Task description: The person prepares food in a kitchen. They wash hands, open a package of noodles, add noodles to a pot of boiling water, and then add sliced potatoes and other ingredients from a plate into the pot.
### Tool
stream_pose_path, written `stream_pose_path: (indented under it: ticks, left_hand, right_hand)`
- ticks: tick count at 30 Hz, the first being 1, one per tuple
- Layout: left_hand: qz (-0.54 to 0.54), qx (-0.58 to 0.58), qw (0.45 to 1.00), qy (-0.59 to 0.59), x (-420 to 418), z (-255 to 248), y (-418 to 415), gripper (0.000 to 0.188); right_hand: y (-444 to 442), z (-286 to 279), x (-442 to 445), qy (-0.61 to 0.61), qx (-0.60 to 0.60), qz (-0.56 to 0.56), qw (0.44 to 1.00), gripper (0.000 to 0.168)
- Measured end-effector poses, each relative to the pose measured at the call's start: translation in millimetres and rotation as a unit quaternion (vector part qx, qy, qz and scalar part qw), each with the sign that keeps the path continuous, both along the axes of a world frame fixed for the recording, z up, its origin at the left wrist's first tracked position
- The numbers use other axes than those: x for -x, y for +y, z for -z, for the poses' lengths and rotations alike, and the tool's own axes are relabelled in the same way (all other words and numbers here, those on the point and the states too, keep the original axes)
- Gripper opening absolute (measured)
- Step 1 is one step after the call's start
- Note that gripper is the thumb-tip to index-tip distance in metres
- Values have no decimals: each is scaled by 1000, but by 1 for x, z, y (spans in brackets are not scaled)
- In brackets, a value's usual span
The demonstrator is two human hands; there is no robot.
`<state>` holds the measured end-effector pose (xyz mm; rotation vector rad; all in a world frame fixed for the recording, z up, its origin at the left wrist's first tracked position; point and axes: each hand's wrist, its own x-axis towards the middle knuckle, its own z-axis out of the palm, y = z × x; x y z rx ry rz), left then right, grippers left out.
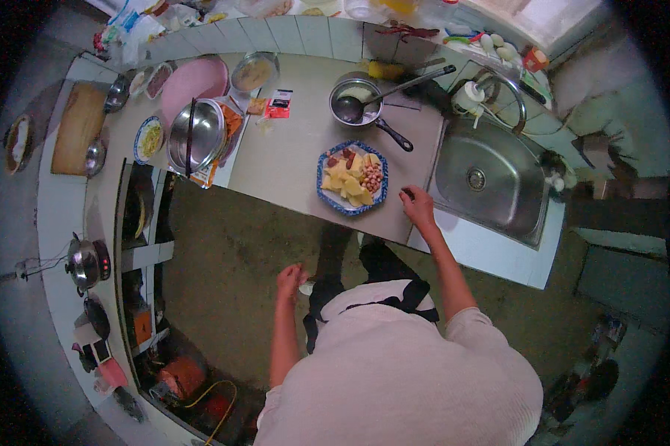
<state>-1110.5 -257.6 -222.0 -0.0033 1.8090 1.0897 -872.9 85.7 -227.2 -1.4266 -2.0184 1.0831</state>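
My right hand [417,204] hovers over or rests on the counter's front part, right of a blue-rimmed octagonal plate [321,192]; its fingers are curled and I cannot tell whether anything is in them. On the plate lie pale yellow chunks [343,181], pinkish nuts or beans [372,177] and some dark red pieces. Behind the plate stands a small saucepan [380,124] with a black handle, and a ladle [404,87] leans in it. Down by my side, over the floor, hangs my left hand [291,277], its fingers curled and their grip unclear.
At the right is a steel sink [463,150] with a curved faucet [520,106]. Left along the counter stand a steel bowl [204,134], a pink round item [192,81], a small patterned plate [148,124] and a cutting board [77,128]. A lidded pot [83,262] stands farther left.
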Motion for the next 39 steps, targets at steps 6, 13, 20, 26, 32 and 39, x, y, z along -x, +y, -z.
stream_pose_path:
  ticks: [6, 13, 20, 26, 32, 39]
  left_hand:
    - [-247, 29, 961, -124, -45, 64, -126, 22]
    - [-423, -17, 899, -113, -133, -38, -150, 25]
    - [-400, -10, 911, -100, -141, -39, -139, 28]
    - [-399, 9, 903, -159, -113, 63, -175, 20]
    - [-422, 20, 898, -125, -97, 60, -159, 17]
    - [-438, 45, 891, -110, -115, 74, -164, 18]
  right_hand:
    - [14, 3, 45, -25, -118, -45, 992, 18]
    - [25, 7, 54, -9, -169, -100, 980, 26]
    - [22, 2, 69, -110, -224, -102, 963, 10]
    - [18, -9, 66, -89, -215, -107, 967, 10]
    - [7, -74, 71, 102, 108, -80, 986, 12]
    - [-59, -345, 97, 372, 136, -507, 765, 8]
